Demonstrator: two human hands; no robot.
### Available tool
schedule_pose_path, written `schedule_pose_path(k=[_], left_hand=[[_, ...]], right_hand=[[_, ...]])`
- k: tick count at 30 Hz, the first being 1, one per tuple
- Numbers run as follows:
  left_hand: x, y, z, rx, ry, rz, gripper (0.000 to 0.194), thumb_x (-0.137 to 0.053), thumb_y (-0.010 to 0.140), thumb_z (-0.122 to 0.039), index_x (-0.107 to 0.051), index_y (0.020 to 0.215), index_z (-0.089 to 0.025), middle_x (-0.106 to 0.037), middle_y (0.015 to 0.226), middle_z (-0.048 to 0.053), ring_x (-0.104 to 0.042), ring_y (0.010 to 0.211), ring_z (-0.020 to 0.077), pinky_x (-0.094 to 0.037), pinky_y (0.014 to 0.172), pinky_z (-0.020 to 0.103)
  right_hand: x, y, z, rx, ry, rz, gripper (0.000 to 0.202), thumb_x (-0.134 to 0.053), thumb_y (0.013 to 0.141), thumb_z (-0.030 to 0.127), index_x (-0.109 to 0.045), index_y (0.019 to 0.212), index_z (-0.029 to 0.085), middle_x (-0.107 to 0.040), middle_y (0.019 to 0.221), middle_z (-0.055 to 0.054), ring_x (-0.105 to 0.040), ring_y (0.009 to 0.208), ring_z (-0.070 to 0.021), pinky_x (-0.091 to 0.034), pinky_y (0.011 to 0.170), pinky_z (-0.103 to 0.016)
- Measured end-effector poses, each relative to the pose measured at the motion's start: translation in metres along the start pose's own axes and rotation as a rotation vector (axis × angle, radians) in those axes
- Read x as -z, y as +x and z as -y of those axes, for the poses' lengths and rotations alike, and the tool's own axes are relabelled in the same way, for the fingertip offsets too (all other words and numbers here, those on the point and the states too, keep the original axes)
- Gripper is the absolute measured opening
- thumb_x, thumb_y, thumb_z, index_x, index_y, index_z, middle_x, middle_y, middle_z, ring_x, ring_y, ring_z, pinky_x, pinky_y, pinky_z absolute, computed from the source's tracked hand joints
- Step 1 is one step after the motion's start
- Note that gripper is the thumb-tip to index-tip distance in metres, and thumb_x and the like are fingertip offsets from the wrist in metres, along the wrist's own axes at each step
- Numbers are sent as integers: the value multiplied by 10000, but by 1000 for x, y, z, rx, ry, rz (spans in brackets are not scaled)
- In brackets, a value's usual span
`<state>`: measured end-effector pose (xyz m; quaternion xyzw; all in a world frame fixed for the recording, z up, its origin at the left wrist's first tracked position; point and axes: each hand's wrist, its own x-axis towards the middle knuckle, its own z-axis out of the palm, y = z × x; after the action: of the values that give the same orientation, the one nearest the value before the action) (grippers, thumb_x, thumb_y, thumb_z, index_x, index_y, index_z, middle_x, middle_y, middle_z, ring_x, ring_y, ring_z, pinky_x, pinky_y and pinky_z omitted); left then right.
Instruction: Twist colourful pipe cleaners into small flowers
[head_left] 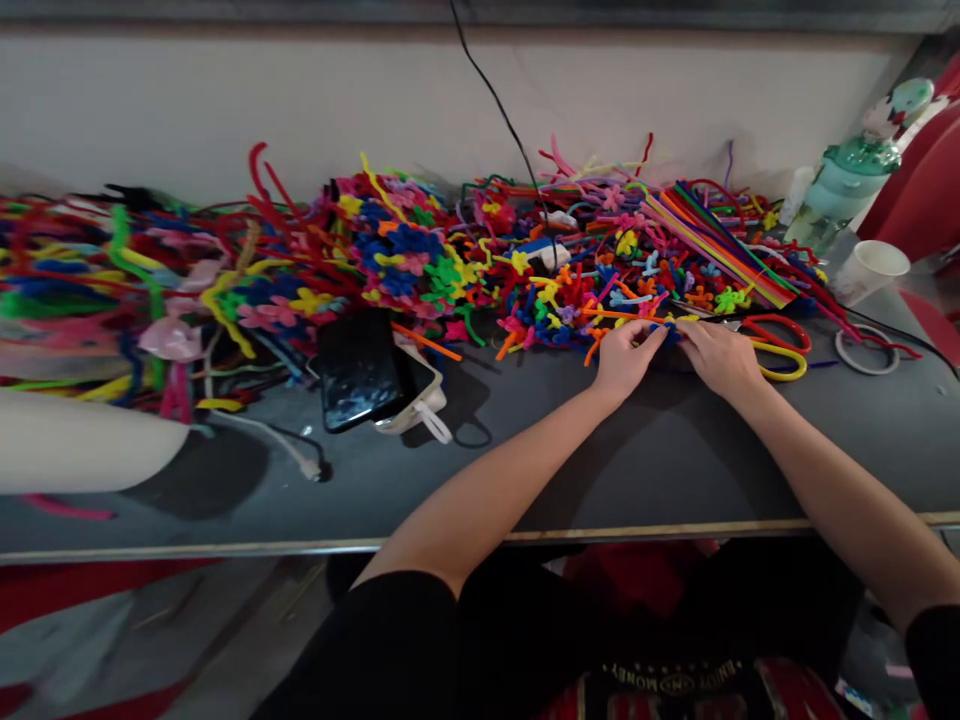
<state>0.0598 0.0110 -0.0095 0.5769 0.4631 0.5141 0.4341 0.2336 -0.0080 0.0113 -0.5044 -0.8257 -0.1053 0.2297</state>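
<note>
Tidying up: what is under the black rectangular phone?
A white-edged object with a white strap shows beneath the phone; the object's covered part, and anything else there, is hidden.

Pipe cleaners [716, 250] (and scissors [790, 350]) suggest a craft workshop.

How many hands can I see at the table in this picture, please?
2. The left hand and, just to its right, the right hand are both at the front edge of the colourful pile. No other hand shows.
</note>
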Motion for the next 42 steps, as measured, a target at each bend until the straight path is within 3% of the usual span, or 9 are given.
schedule_pose_path(k=[5,10,20,27,32,36,42], left_hand=[[0,1,2,-10,20,34,182,-676,816,-309,-691,723,-153,-645,647,2,-535,609,119,-407,606,248],[1,2,4,-16,18,48,188,-668,801,-289,-667,670,-153,-626,605,2,-516,574,113,-386,578,249],[2,5,7,-21,-48,104,170,-682,807,-273,-686,690,-150,-648,633,2,-535,590,108,-407,590,247],[4,3,4,-77,42,105,176,-703,810,-291,-701,706,-150,-643,629,4,-529,584,112,-400,589,258],[0,3,4,-10,-131,110,224,-732,798,-381,-717,796,-157,-682,718,14,-568,651,123,-460,664,265],[0,3,5,-68,-94,144,295,-684,828,-452,-703,803,-159,-680,753,21,-572,694,135,-458,694,271],[8,7,2,-112,75,304,312,-680,837,-443,-662,720,-155,-542,604,-24,-406,542,89,-314,540,247]], right_hand=[[11,5,6,88,-172,163,323,-408,1016,243,-721,1020,164,-763,935,-99,-694,856,-213,-406,655,-311],[16,6,9,104,-157,278,306,-431,1024,289,-702,1044,148,-760,919,-108,-685,871,-204,-362,643,-291],[10,5,6,56,-90,247,389,-378,1052,293,-727,956,150,-773,869,-98,-686,819,-176,-308,602,-281],[11,3,5,48,-66,284,359,-383,1038,268,-718,962,163,-772,878,-92,-692,829,-184,-287,587,-294],[17,4,8,-57,-97,287,368,-365,1045,304,-700,1001,159,-776,921,-99,-689,793,-191,-250,573,-302],[18,3,5,10,-34,278,391,-402,1033,393,-693,901,167,-767,877,-85,-680,796,-197,-270,599,-298],[25,6,-3,6,44,248,342,-390,1042,350,-653,1174,176,-755,1072,-102,-680,894,-202,-309,617,-282]])
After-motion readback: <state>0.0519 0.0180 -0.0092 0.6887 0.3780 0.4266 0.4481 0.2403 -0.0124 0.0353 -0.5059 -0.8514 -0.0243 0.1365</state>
